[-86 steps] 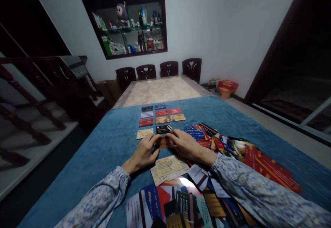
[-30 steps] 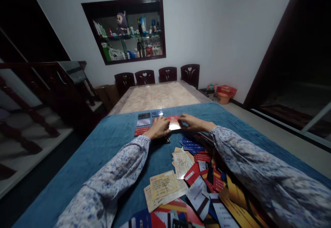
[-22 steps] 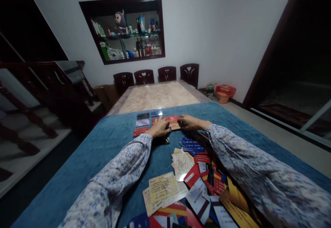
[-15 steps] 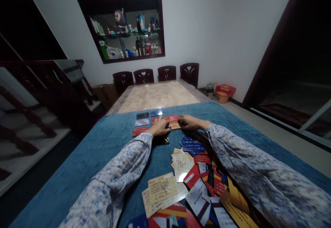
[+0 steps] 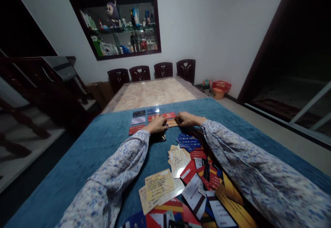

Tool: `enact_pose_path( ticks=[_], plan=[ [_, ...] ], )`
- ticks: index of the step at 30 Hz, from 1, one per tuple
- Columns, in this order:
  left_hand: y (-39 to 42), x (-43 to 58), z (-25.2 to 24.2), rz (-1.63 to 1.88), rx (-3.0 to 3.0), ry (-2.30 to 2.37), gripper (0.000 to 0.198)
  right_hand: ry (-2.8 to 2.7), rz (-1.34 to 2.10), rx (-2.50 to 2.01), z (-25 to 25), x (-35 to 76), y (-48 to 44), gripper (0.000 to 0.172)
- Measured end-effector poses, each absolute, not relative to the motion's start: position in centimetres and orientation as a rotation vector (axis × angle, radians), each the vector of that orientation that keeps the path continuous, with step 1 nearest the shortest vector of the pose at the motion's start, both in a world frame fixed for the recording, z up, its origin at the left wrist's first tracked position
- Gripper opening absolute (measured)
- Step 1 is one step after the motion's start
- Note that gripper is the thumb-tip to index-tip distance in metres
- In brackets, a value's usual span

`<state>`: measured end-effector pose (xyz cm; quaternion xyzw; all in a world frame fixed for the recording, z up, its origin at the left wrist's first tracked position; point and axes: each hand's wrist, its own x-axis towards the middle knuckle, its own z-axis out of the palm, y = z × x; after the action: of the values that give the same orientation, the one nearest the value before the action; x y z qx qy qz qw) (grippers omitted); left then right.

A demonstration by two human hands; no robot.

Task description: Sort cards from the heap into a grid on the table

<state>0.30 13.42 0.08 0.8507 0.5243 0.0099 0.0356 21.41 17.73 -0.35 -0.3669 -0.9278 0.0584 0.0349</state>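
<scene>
An orange card (image 5: 171,122) with printed lettering lies flat on the blue cloth between my hands. My left hand (image 5: 156,124) has its fingers bent and closed at the card's left edge. At the right edge, my right hand (image 5: 188,119) pinches the same card. A red card (image 5: 169,115) sits just beyond it. Under and beside my left wrist, dark cards (image 5: 160,137) are partly hidden. Farther left are a red card (image 5: 136,129), a silver card (image 5: 138,120), a black card (image 5: 139,113) and a blue card (image 5: 153,111).
Nearer me are fanned blue cards (image 5: 190,141), cream cards (image 5: 178,160), more cream cards (image 5: 159,186) and a loose heap of mixed cards (image 5: 196,197). Beyond the blue cloth (image 5: 111,135) stretches the bare tabletop (image 5: 157,91), with chairs (image 5: 186,70) behind it.
The whole view has shifted slightly, so everything appears a little higher and more to the left. Both hands remain at the orange card's edges, with little other visible movement.
</scene>
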Motion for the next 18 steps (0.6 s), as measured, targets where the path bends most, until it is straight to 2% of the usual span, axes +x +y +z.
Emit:
enact_pose_path(
  ticks=[18],
  plan=[
    [14.0, 1.1, 0.1, -0.047, 2.607, 1.664, 0.015, -2.831, 0.173, -1.272, 0.1, 20.2, 16.8, 0.024]
  ],
)
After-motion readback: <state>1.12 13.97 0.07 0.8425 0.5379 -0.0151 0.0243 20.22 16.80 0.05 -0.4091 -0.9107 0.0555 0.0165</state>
